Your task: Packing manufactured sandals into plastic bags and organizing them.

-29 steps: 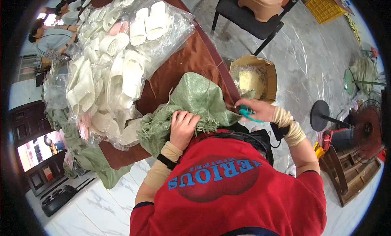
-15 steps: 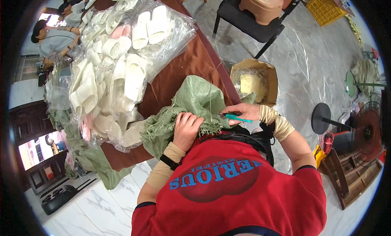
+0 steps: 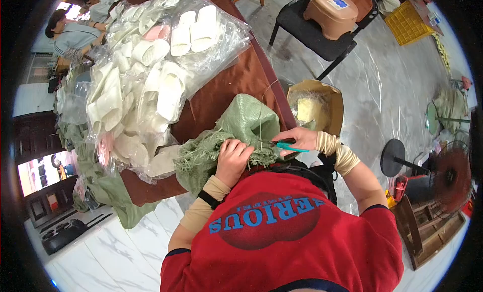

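A green woven sack (image 3: 246,116) lies bunched at the near edge of the table, its frayed rim toward my body. My left hand (image 3: 234,158) is closed on the gathered, frayed part, fingers curled over it. At the sack's right side, my right hand (image 3: 297,140) grips a small teal-handled cutting tool (image 3: 291,147), which looks like snips or pliers. Its tip points left against the sack, and I cannot make out what lies between the jaws. A thin strand loops up from the sack.
Pale slippers in clear bags (image 3: 146,90) are heaped on the brown-covered table (image 3: 226,75). An open cardboard box (image 3: 329,103) stands beside it, right. Farther off are a black chair (image 3: 307,30) with a tan stool on it, a fan (image 3: 450,171) and a seated person (image 3: 75,38).
The view has shifted slightly. My left hand stays on the sack, and my right hand with the teal-handled tool has barely moved beside it.
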A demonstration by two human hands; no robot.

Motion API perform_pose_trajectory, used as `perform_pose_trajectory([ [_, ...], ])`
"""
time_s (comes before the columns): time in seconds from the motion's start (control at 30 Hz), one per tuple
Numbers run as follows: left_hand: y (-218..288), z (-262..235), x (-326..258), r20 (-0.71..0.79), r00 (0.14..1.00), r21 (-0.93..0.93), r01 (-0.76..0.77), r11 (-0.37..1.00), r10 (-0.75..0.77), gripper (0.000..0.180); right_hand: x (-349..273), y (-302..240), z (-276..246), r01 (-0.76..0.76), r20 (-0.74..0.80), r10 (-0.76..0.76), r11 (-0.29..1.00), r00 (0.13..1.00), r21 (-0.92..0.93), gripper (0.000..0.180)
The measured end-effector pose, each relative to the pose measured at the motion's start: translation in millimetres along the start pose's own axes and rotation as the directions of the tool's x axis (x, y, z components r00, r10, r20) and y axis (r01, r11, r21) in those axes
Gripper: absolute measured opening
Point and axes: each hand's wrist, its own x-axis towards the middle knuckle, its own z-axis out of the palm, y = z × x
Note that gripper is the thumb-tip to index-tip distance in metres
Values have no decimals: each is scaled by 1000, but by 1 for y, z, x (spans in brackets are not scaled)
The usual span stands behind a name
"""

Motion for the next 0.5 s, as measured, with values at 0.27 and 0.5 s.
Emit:
perform_pose_trajectory([
  [0.27, -5, -15, -30, -8, 988, -13, 157, 987, -157, 33, -45, 98, -45, -299, -343, 455, 857, 822, 420, 45],
  [0.5, -7, -14, -67, -16, 907, -48, 419, 907, -420, 36, -89, 152, -64, -745, -577, 523, 619, 627, -248, 65],
])
